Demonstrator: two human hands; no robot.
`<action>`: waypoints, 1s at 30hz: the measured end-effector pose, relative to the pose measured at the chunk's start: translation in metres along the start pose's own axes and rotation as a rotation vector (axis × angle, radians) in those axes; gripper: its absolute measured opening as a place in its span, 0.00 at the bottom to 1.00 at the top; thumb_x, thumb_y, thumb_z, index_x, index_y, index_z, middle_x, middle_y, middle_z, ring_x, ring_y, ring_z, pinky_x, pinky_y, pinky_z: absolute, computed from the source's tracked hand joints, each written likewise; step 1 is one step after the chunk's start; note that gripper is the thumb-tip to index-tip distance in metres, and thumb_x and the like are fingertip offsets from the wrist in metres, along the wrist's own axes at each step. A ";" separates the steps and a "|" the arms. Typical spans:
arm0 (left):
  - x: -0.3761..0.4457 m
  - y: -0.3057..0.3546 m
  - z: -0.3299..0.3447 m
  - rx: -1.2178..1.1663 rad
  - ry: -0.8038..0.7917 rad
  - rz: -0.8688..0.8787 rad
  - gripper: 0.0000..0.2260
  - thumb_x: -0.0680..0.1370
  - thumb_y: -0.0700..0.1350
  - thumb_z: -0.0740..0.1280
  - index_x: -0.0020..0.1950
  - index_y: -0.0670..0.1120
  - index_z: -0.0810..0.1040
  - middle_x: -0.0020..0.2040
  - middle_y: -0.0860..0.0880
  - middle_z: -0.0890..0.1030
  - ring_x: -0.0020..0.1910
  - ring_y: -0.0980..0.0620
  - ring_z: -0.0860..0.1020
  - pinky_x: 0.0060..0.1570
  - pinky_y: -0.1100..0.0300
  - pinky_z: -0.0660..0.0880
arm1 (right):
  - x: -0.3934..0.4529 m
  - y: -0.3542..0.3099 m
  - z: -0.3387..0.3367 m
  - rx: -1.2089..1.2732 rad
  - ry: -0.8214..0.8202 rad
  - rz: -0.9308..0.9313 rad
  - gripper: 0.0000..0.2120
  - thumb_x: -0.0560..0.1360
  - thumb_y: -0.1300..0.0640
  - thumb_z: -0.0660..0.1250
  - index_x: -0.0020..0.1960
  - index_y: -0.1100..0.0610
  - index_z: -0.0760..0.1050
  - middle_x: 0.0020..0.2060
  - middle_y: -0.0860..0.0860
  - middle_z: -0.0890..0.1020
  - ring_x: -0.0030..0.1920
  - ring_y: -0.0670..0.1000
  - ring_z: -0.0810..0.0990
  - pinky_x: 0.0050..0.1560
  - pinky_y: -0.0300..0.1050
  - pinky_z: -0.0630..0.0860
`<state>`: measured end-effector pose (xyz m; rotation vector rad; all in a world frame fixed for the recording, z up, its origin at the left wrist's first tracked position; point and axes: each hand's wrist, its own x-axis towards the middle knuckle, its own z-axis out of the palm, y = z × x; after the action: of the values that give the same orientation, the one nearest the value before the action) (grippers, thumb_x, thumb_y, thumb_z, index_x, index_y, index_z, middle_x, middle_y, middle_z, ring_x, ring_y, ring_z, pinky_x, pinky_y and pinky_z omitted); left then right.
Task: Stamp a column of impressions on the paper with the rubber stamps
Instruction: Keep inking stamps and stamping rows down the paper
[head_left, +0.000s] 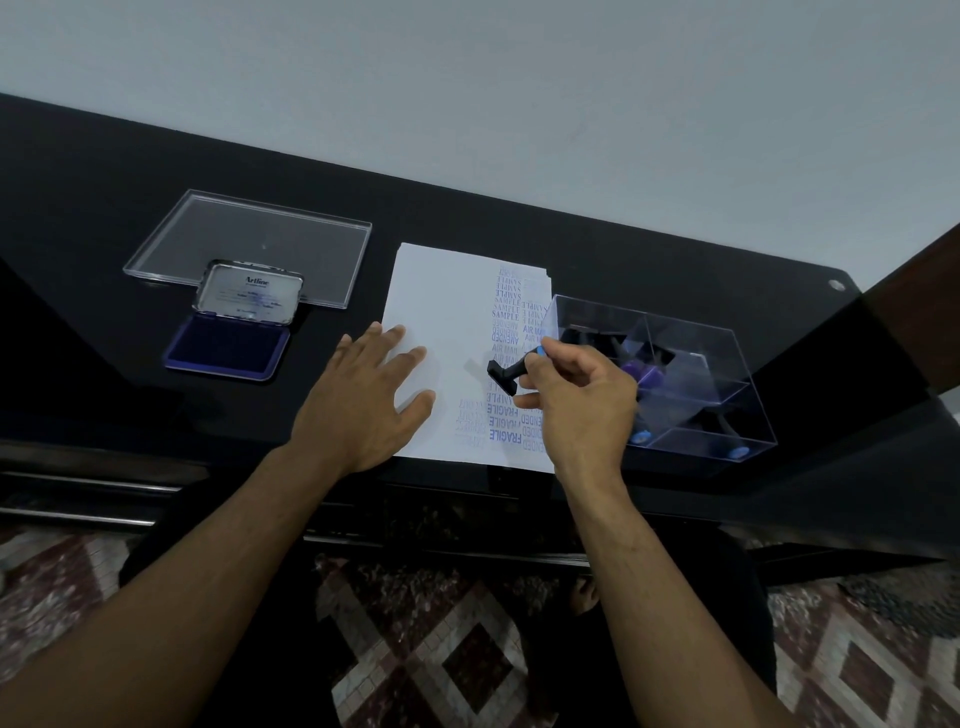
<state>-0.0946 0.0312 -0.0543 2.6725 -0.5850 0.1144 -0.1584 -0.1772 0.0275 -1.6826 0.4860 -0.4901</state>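
Note:
A white sheet of paper (441, 312) lies on the black table, with columns of blue impressions reading SAMPLE, AMENDED, AIR MAIL and FRAGILE down its right side. My right hand (576, 400) pinches a black rubber stamp (506, 375) with a blue-tipped handle, tilted just above the printed column. My left hand (363, 395) rests flat with spread fingers on the paper's left part. An open ink pad (228, 351) with a dark blue cushion and raised lid sits at the left.
A clear plastic lid (249, 234) lies behind the ink pad. A clear compartment box (691, 374) holding other stamps stands right of the paper, close to my right hand. The table's front edge runs just below the paper; patterned floor below.

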 end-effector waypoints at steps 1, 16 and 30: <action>0.000 0.000 -0.001 -0.006 -0.001 0.000 0.33 0.78 0.67 0.49 0.78 0.52 0.67 0.81 0.48 0.60 0.81 0.48 0.52 0.80 0.46 0.47 | 0.000 0.000 0.000 -0.003 0.000 0.000 0.10 0.74 0.64 0.72 0.55 0.60 0.82 0.44 0.54 0.85 0.33 0.51 0.85 0.37 0.52 0.84; -0.015 -0.015 -0.044 -0.041 0.102 -0.070 0.28 0.80 0.60 0.63 0.78 0.50 0.67 0.80 0.47 0.61 0.81 0.48 0.53 0.79 0.45 0.51 | -0.013 -0.012 0.033 -0.075 -0.125 -0.046 0.10 0.74 0.61 0.73 0.55 0.55 0.83 0.44 0.50 0.85 0.38 0.50 0.85 0.36 0.47 0.83; -0.069 -0.105 -0.091 -0.011 0.185 -0.287 0.30 0.80 0.62 0.62 0.78 0.47 0.67 0.79 0.45 0.64 0.80 0.44 0.55 0.80 0.45 0.49 | -0.046 -0.044 0.145 -0.142 -0.389 -0.172 0.08 0.74 0.60 0.73 0.52 0.52 0.83 0.43 0.50 0.84 0.34 0.48 0.84 0.35 0.35 0.79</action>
<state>-0.1133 0.1819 -0.0203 2.6647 -0.1416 0.2719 -0.1117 -0.0267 0.0463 -1.9112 0.0935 -0.2444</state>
